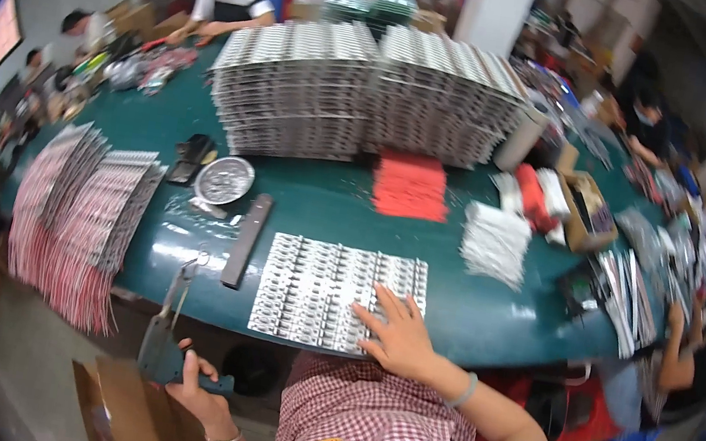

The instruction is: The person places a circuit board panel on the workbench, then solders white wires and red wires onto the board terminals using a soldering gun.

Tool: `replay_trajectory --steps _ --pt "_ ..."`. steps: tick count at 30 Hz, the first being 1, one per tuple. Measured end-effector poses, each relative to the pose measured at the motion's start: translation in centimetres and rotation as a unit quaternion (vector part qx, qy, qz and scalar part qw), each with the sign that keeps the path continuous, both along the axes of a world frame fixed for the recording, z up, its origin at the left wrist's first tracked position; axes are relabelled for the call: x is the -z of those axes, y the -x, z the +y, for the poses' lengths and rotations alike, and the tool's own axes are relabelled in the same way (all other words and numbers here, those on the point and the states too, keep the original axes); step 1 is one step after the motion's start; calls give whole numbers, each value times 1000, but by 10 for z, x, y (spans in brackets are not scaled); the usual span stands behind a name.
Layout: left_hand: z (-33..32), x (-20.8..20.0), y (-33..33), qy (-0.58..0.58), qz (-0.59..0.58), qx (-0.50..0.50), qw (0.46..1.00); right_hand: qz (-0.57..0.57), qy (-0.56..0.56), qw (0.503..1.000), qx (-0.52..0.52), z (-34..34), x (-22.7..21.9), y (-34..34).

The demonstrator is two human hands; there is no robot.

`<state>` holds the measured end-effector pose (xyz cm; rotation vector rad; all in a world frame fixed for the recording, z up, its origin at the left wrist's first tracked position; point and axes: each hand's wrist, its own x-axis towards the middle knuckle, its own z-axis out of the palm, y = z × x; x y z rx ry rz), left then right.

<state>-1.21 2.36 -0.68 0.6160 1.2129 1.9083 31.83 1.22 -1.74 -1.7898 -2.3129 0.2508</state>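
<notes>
On the table before me lies a flat white panel (315,292) with rows of small metallic parts. My right hand (395,336) rests on its right side, fingers spread. At the table's front edge, my left hand (196,384) is wrapped around the handle of a teal pistol-grip soldering gun (158,351). Its long metal nose points up and away, with the tip over the table edge, left of the panel. A grey bar (248,241) lies between the soldering gun and the panel. Behind it stands a round metal bowl (225,180) with shiny contents.
Tall stacks of panels (297,103) stand at the back. Bundles of red wires (410,185) and white wires (495,244) lie right of centre. Panels with pink and white wires (80,216) overhang the left edge. Brown cardboard (136,416) stands close to my left arm. Other people sit around.
</notes>
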Motion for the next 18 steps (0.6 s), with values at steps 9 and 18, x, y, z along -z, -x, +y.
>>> replay_trajectory --steps 9,18 --pt "32 13 -34 23 -104 -62 992 65 -8 997 -34 15 2 31" --pt "59 41 -37 27 -145 -5 989 52 31 998 -12 19 1 32"
